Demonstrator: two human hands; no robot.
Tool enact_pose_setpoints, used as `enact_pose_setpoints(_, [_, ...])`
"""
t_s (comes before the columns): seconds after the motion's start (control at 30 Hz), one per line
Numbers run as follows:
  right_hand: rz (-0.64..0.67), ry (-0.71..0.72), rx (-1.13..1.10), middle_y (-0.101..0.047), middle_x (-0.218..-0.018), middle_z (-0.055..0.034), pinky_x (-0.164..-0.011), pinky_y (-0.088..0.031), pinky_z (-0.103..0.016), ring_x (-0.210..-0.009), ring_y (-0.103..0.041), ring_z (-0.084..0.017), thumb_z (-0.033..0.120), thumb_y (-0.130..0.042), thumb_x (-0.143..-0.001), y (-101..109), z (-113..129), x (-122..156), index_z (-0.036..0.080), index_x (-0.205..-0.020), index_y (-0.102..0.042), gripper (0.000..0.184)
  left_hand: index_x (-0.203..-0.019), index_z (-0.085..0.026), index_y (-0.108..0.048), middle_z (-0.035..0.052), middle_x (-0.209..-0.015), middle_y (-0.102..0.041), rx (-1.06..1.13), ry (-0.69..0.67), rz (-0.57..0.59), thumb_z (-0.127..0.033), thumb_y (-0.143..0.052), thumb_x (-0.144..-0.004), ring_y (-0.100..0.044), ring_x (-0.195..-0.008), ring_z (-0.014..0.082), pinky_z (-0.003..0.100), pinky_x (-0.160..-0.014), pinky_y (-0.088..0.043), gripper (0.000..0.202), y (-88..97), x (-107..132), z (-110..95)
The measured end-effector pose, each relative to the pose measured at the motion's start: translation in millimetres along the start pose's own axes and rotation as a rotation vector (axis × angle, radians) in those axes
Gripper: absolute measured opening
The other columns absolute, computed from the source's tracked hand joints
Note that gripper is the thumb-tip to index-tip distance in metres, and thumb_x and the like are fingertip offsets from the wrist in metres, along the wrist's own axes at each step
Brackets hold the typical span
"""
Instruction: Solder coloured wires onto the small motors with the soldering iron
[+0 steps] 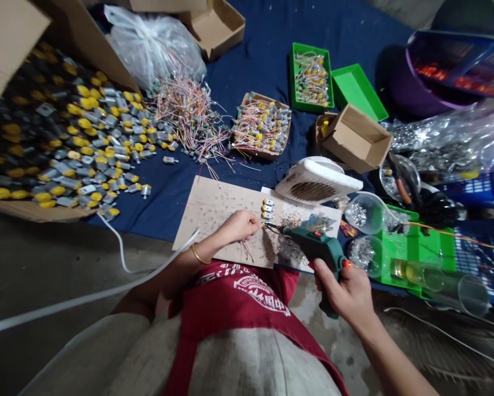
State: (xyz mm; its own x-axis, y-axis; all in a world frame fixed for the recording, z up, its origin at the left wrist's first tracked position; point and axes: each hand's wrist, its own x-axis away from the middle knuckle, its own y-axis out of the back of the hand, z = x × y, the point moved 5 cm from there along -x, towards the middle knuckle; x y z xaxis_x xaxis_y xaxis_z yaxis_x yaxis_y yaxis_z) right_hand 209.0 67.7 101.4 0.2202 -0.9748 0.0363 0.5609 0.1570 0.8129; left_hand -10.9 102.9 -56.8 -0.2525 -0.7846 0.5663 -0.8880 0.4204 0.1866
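Note:
My right hand [348,291] is wrapped round the grip of a green soldering gun [318,250], whose tip points left at a small motor on a cardboard work board [214,217]. Three small silver motors with yellow ends [267,209] lie in a short column on that board. My left hand [239,225], with a gold bangle on the wrist, is closed in a pinch right beside the gun's tip, and thin wires trail from under its fingers.
A big cardboard box [44,132] spills several motors at the left. A wire pile [189,118], a small box of wired motors [262,127], green trays [311,77], a white fan [316,181], clear cups [364,212] and a white cable [118,247] lie around the board.

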Motion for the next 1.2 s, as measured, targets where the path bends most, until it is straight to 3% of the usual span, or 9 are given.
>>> enact_pose_setpoints(0.23, [-0.011,-0.059,-0.053,-0.057,-0.04,-0.002,-0.044,-0.04,-0.024,-0.038,-0.055,-0.013,0.059,-0.055,-0.096,0,-11,11,0.021,-0.044,-0.057,0.064,-0.068,-0.016,-0.061,-0.0025,-0.051,-0.056,0.04,0.043,-0.002,-0.023,-0.06,-0.085,-0.053,-0.043,0.011,0.019,-0.043,-0.035,0.019,-1.3,1,1])
enact_pose_setpoints(0.8, [-0.175,-0.357,-0.224,-0.055,-0.039,-0.0049,-0.038,-0.038,-0.025,-0.036,-0.051,-0.015,0.077,-0.06,-0.082,-15,-61,47,0.02,-0.041,-0.059,0.07,-0.067,-0.016,-0.058,-0.0041,-0.055,-0.057,0.142,0.084,0.018,-0.021,-0.06,-0.088,-0.051,-0.041,0.0068,0.016,-0.039,-0.036,0.021,-3.2,2,2])
enact_pose_setpoints(0.97, [-0.183,-0.499,-0.394,-0.059,-0.045,-0.006,-0.039,-0.041,-0.026,-0.04,-0.054,-0.016,0.076,-0.063,-0.081,-23,-69,61,0.017,-0.049,-0.064,0.067,-0.068,-0.015,-0.058,-0.0041,-0.057,-0.058,0.151,0.101,0.016,-0.019,-0.06,-0.091,-0.05,-0.041,0.0045,0.015,-0.04,-0.036,0.023,-3.4,2,0])
enact_pose_setpoints(1.2, [-0.324,-0.569,-0.545,-0.063,-0.051,-0.0069,-0.04,-0.045,-0.027,-0.044,-0.057,-0.018,0.075,-0.071,-0.074,-29,-83,73,0.016,-0.057,-0.066,0.062,-0.07,-0.014,-0.058,-0.005,-0.058,-0.057,0.184,0.128,0.016,-0.018,-0.062,-0.092,-0.048,-0.04,0.004,0.016,-0.041,-0.037,0.022,-3.2,5,-3])
